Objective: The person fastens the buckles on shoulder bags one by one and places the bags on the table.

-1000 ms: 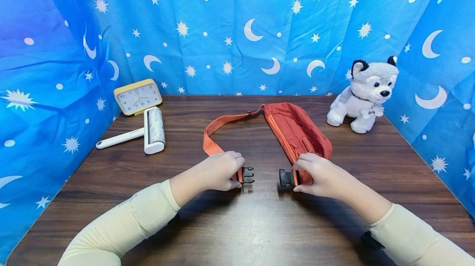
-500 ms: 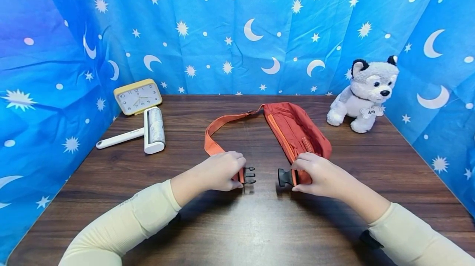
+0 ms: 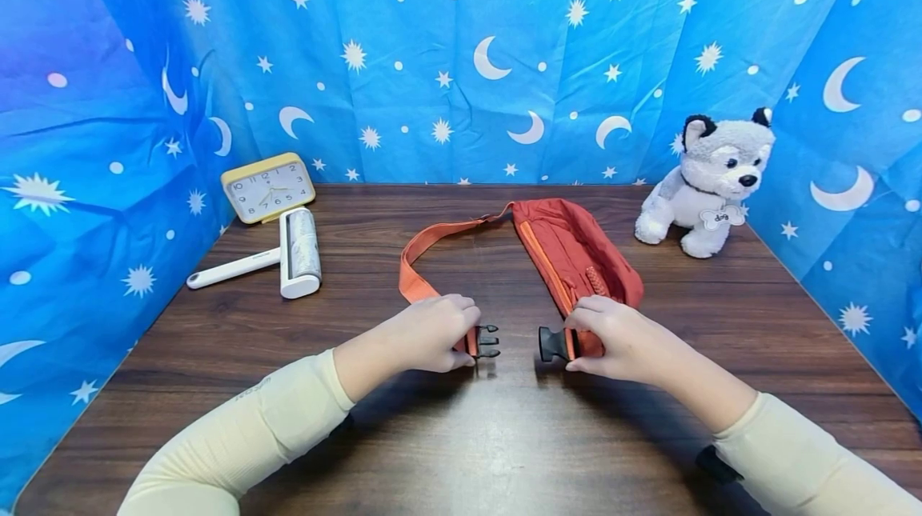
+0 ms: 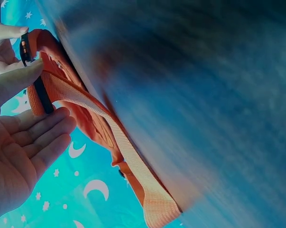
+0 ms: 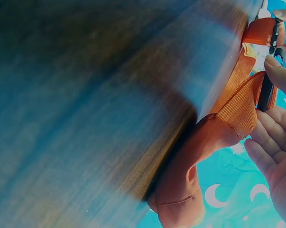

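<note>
A red waist bag [image 3: 587, 248] lies on the dark wooden table, its orange strap [image 3: 412, 260] curving to the left. My left hand [image 3: 435, 332] pinches the pronged half of the black buckle [image 3: 487, 341] between thumb and fingers, prongs facing right. Opposite it, my right hand [image 3: 623, 338] pinches the socket half of the buckle [image 3: 552, 345] at the bag's near end. The two halves face each other with a short gap between them. In the left wrist view, the thumb presses the black buckle bar [image 4: 43, 95] against the fingertips; the right wrist view shows a similar pinch.
A yellow alarm clock [image 3: 268, 188] stands at the back left, with a white lint roller [image 3: 298, 252] in front of it. At the back right sits a grey plush husky [image 3: 709, 180]. Blue star-and-moon cloth [image 3: 403, 100] hangs around the table.
My left hand has shifted slightly right with the pronged half, and my right hand slightly left with the socket half. The gap between the halves has narrowed a little.
</note>
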{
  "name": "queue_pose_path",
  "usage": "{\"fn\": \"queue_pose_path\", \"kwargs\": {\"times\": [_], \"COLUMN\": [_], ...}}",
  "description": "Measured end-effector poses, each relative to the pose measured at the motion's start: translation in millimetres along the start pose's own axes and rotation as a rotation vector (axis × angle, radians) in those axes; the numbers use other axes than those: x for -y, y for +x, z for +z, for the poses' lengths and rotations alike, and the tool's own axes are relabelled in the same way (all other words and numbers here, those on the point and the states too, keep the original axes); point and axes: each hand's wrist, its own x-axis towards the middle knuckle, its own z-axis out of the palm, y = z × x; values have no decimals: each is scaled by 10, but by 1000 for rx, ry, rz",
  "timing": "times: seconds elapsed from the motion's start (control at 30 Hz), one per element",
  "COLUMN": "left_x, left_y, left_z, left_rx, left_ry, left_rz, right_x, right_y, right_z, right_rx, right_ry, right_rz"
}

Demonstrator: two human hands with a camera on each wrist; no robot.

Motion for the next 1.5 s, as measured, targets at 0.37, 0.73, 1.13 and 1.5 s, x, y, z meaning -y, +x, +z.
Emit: {"fn": "queue_pose_path", "kwargs": {"times": [0.37,0.73,1.13,1.5], "left_x": [-27,-54,-70,-87], "left_y": [17,41,65,86], "left_z": [-5,11,9,5], "left_rx": [-17,-11,-34,-26], "left_ry": [-5,-2,8,9], "left_rz": [7,-2,18,27], "right_x": [-1,13,27,28], "right_y": [10,14,31,48], "right_z": [-9,7,2,19], "right_rx": [13,6,4,0], "right_ry": [1,9,17,21], "right_rz": [20,25,33,18]}}
